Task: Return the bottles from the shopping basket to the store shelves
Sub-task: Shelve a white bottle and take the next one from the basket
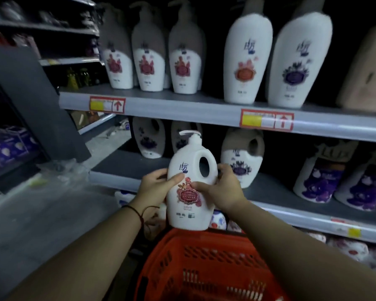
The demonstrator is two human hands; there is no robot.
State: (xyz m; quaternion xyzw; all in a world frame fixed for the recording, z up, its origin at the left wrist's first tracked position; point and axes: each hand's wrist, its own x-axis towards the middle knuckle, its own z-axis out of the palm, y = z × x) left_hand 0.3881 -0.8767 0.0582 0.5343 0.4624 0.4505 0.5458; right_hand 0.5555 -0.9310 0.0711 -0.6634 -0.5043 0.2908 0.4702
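Observation:
I hold a white pump bottle (190,185) with a handle hole and a red flower label upright in front of the middle shelf (126,165). My left hand (155,187) grips its left side, thumb on the label. My right hand (220,187) grips its right side below the handle. The bottle hangs just above the far rim of the red shopping basket (204,266), whose visible inside shows no bottles.
The upper shelf (182,107) carries a row of white pump bottles with red, orange and purple labels. Similar handled bottles with purple labels (240,164) stand on the middle shelf behind my hands. A grey panel (30,101) and the aisle floor lie to the left.

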